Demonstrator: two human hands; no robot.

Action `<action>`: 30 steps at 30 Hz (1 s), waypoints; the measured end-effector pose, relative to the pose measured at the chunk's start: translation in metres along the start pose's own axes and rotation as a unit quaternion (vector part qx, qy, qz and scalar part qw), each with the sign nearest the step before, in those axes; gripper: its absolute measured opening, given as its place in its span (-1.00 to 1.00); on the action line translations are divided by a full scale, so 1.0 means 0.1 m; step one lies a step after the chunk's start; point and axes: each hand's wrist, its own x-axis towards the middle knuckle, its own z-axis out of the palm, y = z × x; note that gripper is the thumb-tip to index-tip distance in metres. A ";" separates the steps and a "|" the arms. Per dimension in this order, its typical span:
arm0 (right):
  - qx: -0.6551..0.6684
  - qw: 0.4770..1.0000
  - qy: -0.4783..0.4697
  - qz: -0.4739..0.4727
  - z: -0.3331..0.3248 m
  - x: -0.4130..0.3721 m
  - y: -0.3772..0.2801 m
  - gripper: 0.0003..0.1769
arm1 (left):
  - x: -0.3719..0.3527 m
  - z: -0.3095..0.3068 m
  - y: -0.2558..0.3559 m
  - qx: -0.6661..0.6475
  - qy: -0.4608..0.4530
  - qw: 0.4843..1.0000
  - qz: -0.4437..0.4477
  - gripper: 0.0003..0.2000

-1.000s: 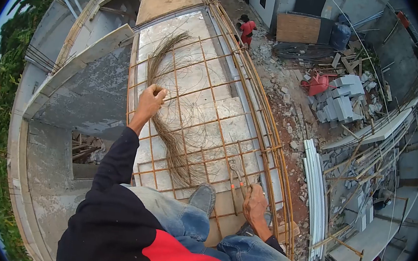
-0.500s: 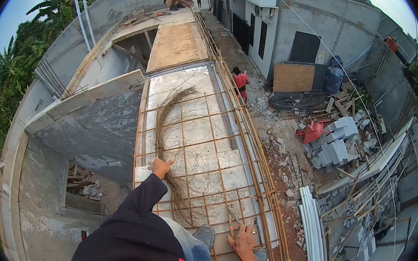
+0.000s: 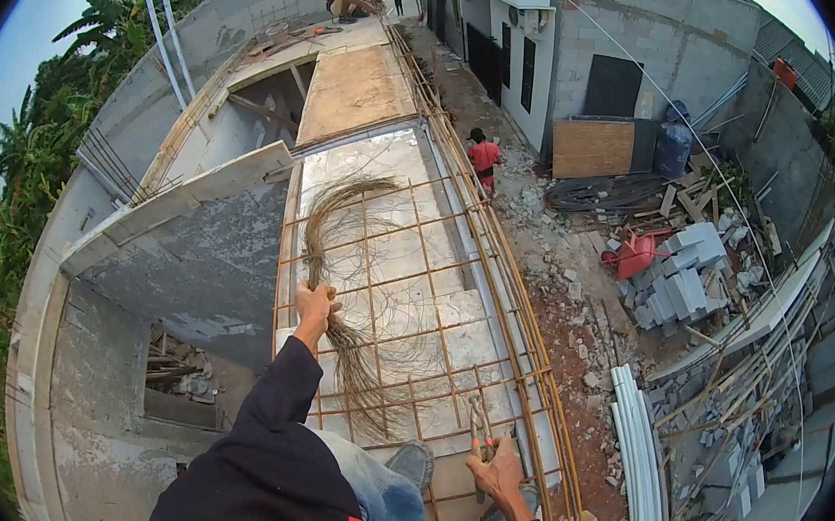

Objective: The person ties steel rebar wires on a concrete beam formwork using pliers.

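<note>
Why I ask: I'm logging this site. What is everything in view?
wire bundle: one, grey-brown, on the grid, in the left hand
rebar grid: one, rusty orange, over the slab
pliers: one, dark, on the grid by the right hand
pipes: several, white, ground at right
wheelbarrow: one, red, beside the blocks
blocks: pile, grey, ground at right
person: one, red top, on the ground below
left hand: gripping the wire bundle
right hand: low on the grid, by the pliers

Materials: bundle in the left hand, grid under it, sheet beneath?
Wire bundle in the left hand: thin dull brown-grey strands, kinked and curling, likely steel tie wire. Rebar grid: orange-brown bars, looks like rusted steel. Sheet: pale, glossy, reflecting sky; possibly film-faced board or foil, cannot tell.
</note>
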 end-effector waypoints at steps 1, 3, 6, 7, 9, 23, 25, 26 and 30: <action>0.009 1.000 0.022 -0.016 0.00 0.01 0.00 -0.28 | -0.07 -0.01 0.23 -0.002 -0.028 0.999 -0.016 -0.29; 0.037 0.998 0.020 -0.048 -0.09 -0.05 -0.12 -0.27 | -0.10 0.01 0.52 -0.050 -0.018 0.999 0.010 -0.38; 0.054 0.994 0.022 -0.091 -0.11 -0.10 -0.11 -0.27 | -0.17 -0.01 1.05 -0.121 -0.037 0.989 0.082 -0.74; 0.076 0.990 0.027 -0.116 -0.16 -0.11 -0.16 -0.27 | -0.16 -0.02 1.21 -0.143 -0.030 0.983 0.108 -0.76; 0.121 0.981 0.027 -0.148 -0.30 -0.14 -0.26 -0.28 | -0.18 -0.05 1.55 -0.168 -0.012 0.973 0.158 -0.80; 0.162 0.976 0.146 -0.029 -2.02 -0.35 0.13 -0.21 | -0.22 -0.46 2.64 -0.093 0.075 0.936 0.332 -0.87; 0.189 0.965 0.182 0.026 -2.22 -0.50 0.26 -0.24 | -0.21 -0.48 2.70 -0.048 0.073 0.943 0.321 -0.88; 0.181 0.963 0.191 0.053 -2.33 -0.59 0.33 -0.29 | -0.19 -0.50 2.76 -0.001 0.069 0.949 0.307 -0.90; 0.184 0.947 0.216 0.150 -2.57 -1.01 0.59 -0.45 | -0.20 -0.60 2.90 0.104 0.050 0.971 0.208 -0.91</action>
